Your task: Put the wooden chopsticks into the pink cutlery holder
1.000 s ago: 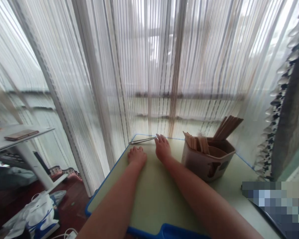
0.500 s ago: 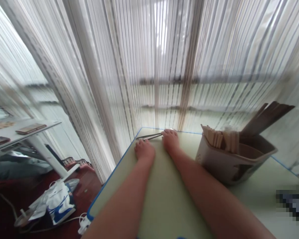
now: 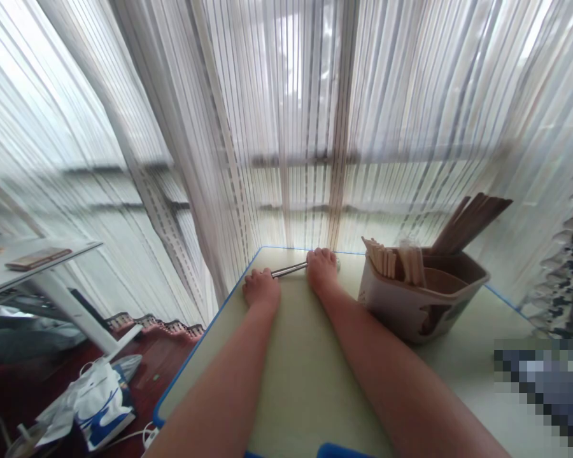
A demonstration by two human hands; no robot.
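Observation:
A slim, shiny metal tool (image 3: pixel 290 270) lies slantwise near the far edge of the pale green tabletop (image 3: pixel 310 356). It looks like two long narrow bars side by side; I cannot make out its exact kind. My left hand (image 3: pixel 261 289) is closed over its left end with the fingers curled. My right hand (image 3: pixel 323 267) wraps round the right part. A small pale, rounded bit (image 3: pixel 338 262) peeks out beyond the right knuckles, perhaps the tool's other end. Both ends are mostly hidden by my fingers.
To the right stands a beige plastic bin (image 3: pixel 401 318) holding pale wooden sticks (image 3: pixel 382 259) and longer dark slats (image 3: pixel 472 219). A pixelated dark object (image 3: pixel 549 381) lies at the right. Sheer curtains (image 3: pixel 286 127) hang behind. Bags (image 3: pixel 100 404) lie on the floor, left.
My left hand has shifted from just below the tool's left end to closing over it. The tool now tilts more. The whole view has turned slightly right.

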